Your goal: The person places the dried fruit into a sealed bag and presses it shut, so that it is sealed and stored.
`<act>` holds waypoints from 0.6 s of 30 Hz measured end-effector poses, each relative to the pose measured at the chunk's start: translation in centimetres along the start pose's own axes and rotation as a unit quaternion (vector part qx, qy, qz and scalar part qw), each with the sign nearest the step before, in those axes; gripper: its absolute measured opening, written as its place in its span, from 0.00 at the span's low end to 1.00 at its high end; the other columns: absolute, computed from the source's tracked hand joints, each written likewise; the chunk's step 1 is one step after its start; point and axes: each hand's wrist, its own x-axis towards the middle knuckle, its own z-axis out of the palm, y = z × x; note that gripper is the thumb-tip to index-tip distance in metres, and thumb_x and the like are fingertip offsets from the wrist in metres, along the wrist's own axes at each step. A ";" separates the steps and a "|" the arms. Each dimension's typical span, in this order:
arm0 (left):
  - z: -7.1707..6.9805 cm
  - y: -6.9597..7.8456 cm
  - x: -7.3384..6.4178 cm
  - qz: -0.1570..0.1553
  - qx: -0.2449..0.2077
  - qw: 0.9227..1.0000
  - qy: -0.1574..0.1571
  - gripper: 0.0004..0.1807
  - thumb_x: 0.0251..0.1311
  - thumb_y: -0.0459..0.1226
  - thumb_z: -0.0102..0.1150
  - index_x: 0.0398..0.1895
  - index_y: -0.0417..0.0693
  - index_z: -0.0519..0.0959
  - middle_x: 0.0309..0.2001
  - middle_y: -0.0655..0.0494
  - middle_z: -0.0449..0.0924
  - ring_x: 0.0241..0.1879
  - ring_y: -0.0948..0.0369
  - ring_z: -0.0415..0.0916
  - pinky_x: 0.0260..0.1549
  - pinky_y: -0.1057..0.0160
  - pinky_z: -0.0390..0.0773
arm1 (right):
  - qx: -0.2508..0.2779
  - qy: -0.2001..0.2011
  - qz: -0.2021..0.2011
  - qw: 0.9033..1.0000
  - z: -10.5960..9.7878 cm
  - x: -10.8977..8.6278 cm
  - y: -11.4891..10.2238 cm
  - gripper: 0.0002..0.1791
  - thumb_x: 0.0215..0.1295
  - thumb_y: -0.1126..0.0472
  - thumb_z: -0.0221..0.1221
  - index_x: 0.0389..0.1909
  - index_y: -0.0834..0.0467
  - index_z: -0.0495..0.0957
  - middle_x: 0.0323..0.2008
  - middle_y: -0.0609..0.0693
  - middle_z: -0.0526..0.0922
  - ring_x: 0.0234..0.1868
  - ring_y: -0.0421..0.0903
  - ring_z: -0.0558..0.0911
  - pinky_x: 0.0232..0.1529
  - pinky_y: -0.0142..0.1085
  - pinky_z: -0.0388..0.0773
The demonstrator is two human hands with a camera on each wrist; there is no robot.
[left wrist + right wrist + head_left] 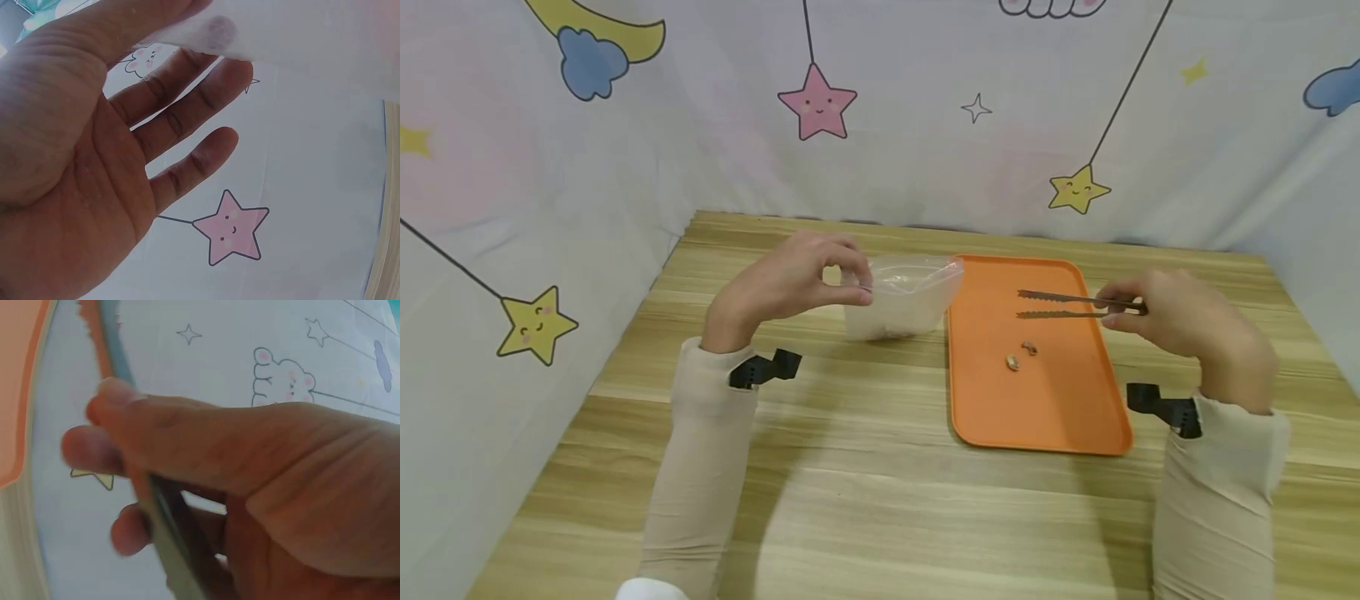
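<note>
My left hand [805,275] pinches the upper left edge of a clear plastic bag [901,302], which stands upright on the table just left of the tray. Some small pieces show at the bottom of the bag. In the left wrist view the bag [312,44] hangs from thumb and fingers. My right hand [1180,321] holds metal tongs [1056,297] with toothed tips, their arms apart with nothing between them, over the orange tray [1037,421]. Two small brownish pieces, one pale [1012,362] and one darker [1029,347], lie on the tray below the tongs.
The wooden table [865,517] stretches to a white curtain [910,167] with printed stars and clouds at the back and left. A black wrist mount [765,368] sits on the left sleeve, and another [1165,408] on the right.
</note>
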 end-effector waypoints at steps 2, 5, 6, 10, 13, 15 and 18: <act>0.0 0.1 0.0 0.001 0.001 1.000 -0.001 0.04 0.61 0.39 0.70 0.34 0.51 0.84 0.37 0.61 0.79 0.35 0.63 0.74 0.43 0.59 0.74 | 0.001 -0.036 0.002 0.999 0.1 0.1 0.6 0.13 0.67 0.61 0.64 0.50 0.60 0.83 0.43 0.54 0.86 0.43 0.54 0.83 0.43 0.53 0.77; -0.1 0.2 0.1 0.002 0.002 1.000 -0.001 0.04 0.61 0.40 0.70 0.34 0.52 0.84 0.38 0.61 0.79 0.36 0.63 0.74 0.43 0.58 0.74 | 0.009 -0.071 -0.004 0.997 0.6 0.4 1.3 0.10 0.66 0.63 0.65 0.46 0.59 0.84 0.39 0.50 0.86 0.41 0.50 0.82 0.40 0.48 0.78; -0.1 0.2 0.1 0.003 0.002 1.000 -0.001 0.04 0.61 0.40 0.70 0.34 0.52 0.84 0.38 0.61 0.79 0.35 0.63 0.74 0.43 0.58 0.74 | 0.011 -0.082 -0.005 0.997 0.8 0.6 1.6 0.08 0.65 0.63 0.65 0.44 0.59 0.84 0.38 0.49 0.85 0.39 0.49 0.81 0.39 0.47 0.77; 0.0 0.2 0.1 0.008 -0.001 1.000 -0.001 0.03 0.61 0.39 0.70 0.33 0.52 0.84 0.37 0.61 0.80 0.35 0.63 0.74 0.42 0.58 0.74 | 0.024 -0.127 0.008 0.992 1.6 1.4 2.5 0.05 0.66 0.64 0.65 0.41 0.59 0.84 0.35 0.47 0.82 0.36 0.47 0.77 0.35 0.42 0.73; 0.1 0.1 0.1 0.009 -0.005 1.000 0.000 0.03 0.61 0.39 0.70 0.33 0.52 0.84 0.36 0.61 0.79 0.34 0.63 0.74 0.41 0.59 0.74 | 0.035 -0.151 0.022 0.988 2.2 1.7 3.0 0.03 0.66 0.64 0.65 0.38 0.59 0.83 0.33 0.48 0.80 0.34 0.48 0.74 0.35 0.42 0.71; 0.1 0.1 0.1 0.009 -0.006 1.000 0.002 0.03 0.61 0.39 0.70 0.33 0.52 0.84 0.36 0.62 0.79 0.34 0.63 0.73 0.41 0.59 0.74 | 0.041 -0.154 0.022 0.987 2.4 1.8 3.3 0.02 0.65 0.64 0.65 0.36 0.59 0.83 0.32 0.49 0.79 0.34 0.48 0.72 0.35 0.42 0.71; 0.1 0.1 0.1 0.008 -0.004 1.000 0.004 0.03 0.61 0.39 0.70 0.32 0.53 0.84 0.35 0.62 0.78 0.34 0.63 0.73 0.41 0.59 0.74 | 0.046 -0.146 0.014 0.988 2.5 2.0 3.3 0.02 0.66 0.64 0.65 0.35 0.59 0.83 0.31 0.48 0.78 0.33 0.47 0.72 0.34 0.41 0.70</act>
